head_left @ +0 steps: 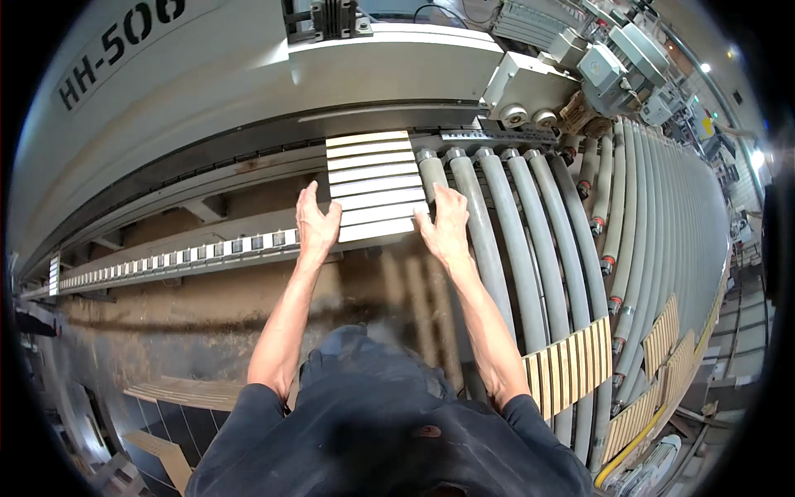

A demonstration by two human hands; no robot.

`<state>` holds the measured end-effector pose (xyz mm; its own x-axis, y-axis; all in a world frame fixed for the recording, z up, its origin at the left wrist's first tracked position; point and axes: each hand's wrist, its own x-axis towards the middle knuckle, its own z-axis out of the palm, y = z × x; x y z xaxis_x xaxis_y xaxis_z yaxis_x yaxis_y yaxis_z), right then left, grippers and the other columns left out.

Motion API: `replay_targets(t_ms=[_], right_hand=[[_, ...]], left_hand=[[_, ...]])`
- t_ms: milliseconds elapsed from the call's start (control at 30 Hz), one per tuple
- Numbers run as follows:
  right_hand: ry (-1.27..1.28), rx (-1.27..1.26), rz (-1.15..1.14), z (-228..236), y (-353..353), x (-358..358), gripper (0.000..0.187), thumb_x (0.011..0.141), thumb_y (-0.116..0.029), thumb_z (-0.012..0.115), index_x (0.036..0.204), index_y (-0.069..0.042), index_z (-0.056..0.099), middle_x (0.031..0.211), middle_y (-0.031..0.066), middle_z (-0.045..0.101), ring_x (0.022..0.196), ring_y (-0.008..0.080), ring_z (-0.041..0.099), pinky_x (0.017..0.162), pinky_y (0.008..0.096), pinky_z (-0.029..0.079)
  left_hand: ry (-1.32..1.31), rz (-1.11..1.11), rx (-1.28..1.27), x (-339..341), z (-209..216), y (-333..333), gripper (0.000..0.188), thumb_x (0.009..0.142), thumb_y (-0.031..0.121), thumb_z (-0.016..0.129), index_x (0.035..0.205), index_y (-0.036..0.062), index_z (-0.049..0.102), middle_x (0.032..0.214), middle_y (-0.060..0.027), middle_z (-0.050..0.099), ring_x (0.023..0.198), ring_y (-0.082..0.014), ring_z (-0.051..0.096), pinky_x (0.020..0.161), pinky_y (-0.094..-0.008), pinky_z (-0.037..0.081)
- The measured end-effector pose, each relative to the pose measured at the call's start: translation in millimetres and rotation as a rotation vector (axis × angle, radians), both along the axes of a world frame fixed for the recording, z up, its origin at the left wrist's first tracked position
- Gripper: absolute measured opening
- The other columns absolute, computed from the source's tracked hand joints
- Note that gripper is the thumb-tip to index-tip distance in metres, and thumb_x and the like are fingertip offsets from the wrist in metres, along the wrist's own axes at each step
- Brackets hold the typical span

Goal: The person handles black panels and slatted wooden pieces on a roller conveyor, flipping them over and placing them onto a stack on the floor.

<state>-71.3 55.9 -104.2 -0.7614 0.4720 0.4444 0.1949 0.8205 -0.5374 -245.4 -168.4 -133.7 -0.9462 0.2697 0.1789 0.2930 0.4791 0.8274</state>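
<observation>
A slatted panel (373, 195), pale strips split by dark grooves, lies across the near rail of a large machine. My left hand (316, 225) is at its left edge, thumb at the panel's side and fingers stretched away from it. On the opposite edge, my right hand (447, 222) has its thumb at the near right corner, with the fingers extended over the first rollers. Neither hand visibly wraps around the panel. Whether the thumbs press on it I cannot tell.
Grey rollers (530, 248) run to the right, carrying another slatted panel (569, 367) near my right elbow. Several more slatted pieces (661, 335) rest farther right. A toothed chain rail (182, 263) extends left. Stacked dark panels (178, 427) stand behind my left side.
</observation>
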Motion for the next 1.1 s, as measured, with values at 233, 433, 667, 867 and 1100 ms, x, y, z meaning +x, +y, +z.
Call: replay_targets(t_ms=[233,433,667,867,1100], right_hand=[[-0.032,0.12,-0.156,-14.2,43.7,-15.7,0.066,0.093,-0.025,0.076,0.149,0.001,0.052,0.145,0.0216,0.054,0.141,0.0453,0.043,0.115,0.0622,0.035],[-0.071,0.201,-0.272,-20.0,95.2,7.4,0.057,0.095,-0.025,0.074,0.144,0.0,0.057,0.145,0.0189,0.056,0.142,0.0442,0.043,0.116,0.0613,0.034],[-0.192,0.115,-0.408,-15.8,148.6,31.1,0.054,0.102,-0.026,0.067,0.149,-0.002,0.055,0.147,0.02,0.057,0.132,0.0411,0.05,0.107,0.0618,0.041],[-0.251,0.08,-0.537,-18.7,188.1,53.8,0.053,0.107,-0.027,0.058,0.154,-0.003,0.051,0.152,0.0193,0.055,0.135,0.042,0.05,0.107,0.0643,0.041],[-0.272,0.048,-0.621,-9.3,228.2,89.9,0.054,0.106,-0.028,0.059,0.154,-0.005,0.053,0.148,0.0202,0.059,0.131,0.0441,0.053,0.106,0.0646,0.043]], left_hand=[[0.017,-0.182,-0.05,20.9,-6.6,80.2,0.074,0.095,0.026,0.07,0.155,-0.0095,0.048,0.158,-0.0373,0.048,0.155,-0.0498,0.037,0.13,-0.0537,0.028],[0.129,-0.241,-0.103,51.0,-10.7,155.1,0.078,0.097,0.025,0.067,0.159,-0.014,0.038,0.162,-0.0373,0.043,0.158,-0.0499,0.031,0.132,-0.0526,0.024],[0.075,-0.339,-0.079,85.0,-5.7,226.4,0.087,0.098,0.024,0.067,0.162,-0.018,0.024,0.168,-0.0392,0.031,0.162,-0.0525,0.019,0.133,-0.0595,0.011],[0.089,-0.418,-0.107,105.5,4.9,271.8,0.084,0.099,0.026,0.069,0.16,-0.017,0.03,0.166,-0.0385,0.035,0.161,-0.0527,0.022,0.133,-0.0611,0.011],[0.085,-0.468,-0.122,134.7,4.1,322.6,0.087,0.097,0.026,0.067,0.161,-0.017,0.028,0.165,-0.0405,0.035,0.16,-0.0536,0.023,0.132,-0.063,0.015]])
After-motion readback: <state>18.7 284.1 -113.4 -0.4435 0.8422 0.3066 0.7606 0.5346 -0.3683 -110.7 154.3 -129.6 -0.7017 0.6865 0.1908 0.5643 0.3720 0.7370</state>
